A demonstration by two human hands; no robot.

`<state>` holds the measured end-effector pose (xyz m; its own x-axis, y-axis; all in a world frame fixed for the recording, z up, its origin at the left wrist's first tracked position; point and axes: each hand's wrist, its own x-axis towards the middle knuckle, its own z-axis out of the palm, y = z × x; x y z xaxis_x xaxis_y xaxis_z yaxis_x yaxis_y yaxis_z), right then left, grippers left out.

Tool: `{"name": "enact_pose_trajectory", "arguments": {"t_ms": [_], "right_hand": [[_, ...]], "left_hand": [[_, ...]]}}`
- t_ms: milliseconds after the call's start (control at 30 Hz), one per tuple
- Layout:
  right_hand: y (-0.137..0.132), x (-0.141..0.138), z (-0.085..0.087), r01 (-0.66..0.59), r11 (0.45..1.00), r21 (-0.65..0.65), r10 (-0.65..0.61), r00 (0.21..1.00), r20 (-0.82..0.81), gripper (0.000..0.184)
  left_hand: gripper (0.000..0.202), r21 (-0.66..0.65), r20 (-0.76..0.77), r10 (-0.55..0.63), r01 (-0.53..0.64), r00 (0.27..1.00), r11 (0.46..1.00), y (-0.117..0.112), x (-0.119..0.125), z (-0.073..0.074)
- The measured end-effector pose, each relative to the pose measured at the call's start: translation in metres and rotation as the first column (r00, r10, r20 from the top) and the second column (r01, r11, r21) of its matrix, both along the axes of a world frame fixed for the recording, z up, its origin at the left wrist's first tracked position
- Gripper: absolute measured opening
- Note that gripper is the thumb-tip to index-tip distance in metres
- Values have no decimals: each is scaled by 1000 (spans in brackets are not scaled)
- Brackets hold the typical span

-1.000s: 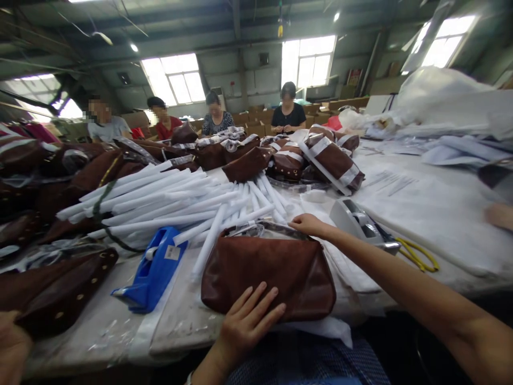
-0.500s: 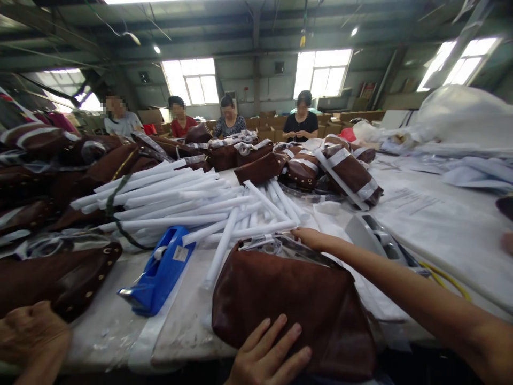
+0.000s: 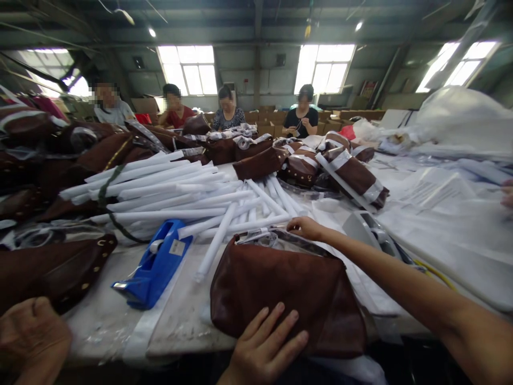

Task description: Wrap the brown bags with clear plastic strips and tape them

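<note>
A dark brown leather handbag (image 3: 276, 278) lies at the table's front edge, directly before me. Spread fingers of my left hand (image 3: 266, 342) rest flat against its lower front. At the bag's top opening, my right hand (image 3: 305, 228) has its fingers curled together by the far rim. Whatever they pinch is too small to make out. Clear wrapping and a whitish loop (image 3: 262, 236) show in the opening. Close behind the bag lie white paper rolls (image 3: 224, 230).
A blue tape dispenser (image 3: 154, 267) stands left, a grey one (image 3: 366, 232) right. Another person's hand (image 3: 34, 331) is by a brown bag (image 3: 52, 267) at far left. Wrapped bags (image 3: 355, 174) are heaped behind the rolls. Several people sit across the table.
My view has shifted slightly. My left hand stays on the bag's front, and my right hand stays at its top rim with the fingers a little more curled.
</note>
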<state>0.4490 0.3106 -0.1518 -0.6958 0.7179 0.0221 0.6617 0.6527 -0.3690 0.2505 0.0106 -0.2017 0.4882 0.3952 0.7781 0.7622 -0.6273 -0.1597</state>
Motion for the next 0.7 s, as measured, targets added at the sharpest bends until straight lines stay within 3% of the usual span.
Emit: {"name": "enact_pose_trajectory", "arguments": {"t_ms": [100, 133, 200, 267, 333, 533, 700], "right_hand": [[-14, 5, 17, 90, 991, 96, -79, 991, -111, 26], [-22, 7, 23, 68, 990, 126, -50, 989, -141, 28], [-39, 9, 32, -128, 975, 180, 150, 982, -113, 26], [-52, 6, 37, -379, 905, 194, 388, 922, -7, 24], [-56, 0, 36, -511, 834, 210, 494, 860, 130, 27], [-36, -20, 15, -641, 691, 335, 502, 758, 416, 12], [-32, -13, 27, -660, 694, 287, 541, 741, 397, 12]], "left_hand": [[33, -9, 17, 13, -13, 1000, 1000, 1, 2, 0], [33, -11, 18, 17, -17, 1000, 1000, 1, 2, 0], [33, -15, 12, 27, -26, 1000, 1000, 2, 4, 1], [33, -22, -5, 33, -33, 999, 999, 3, 5, 2], [33, -25, -11, 36, -36, 999, 999, 4, 6, 4], [32, -4, -1, 49, -49, 999, 999, 4, 8, 6], [33, -1, -23, 65, -65, 998, 998, 3, 7, 7]]}}
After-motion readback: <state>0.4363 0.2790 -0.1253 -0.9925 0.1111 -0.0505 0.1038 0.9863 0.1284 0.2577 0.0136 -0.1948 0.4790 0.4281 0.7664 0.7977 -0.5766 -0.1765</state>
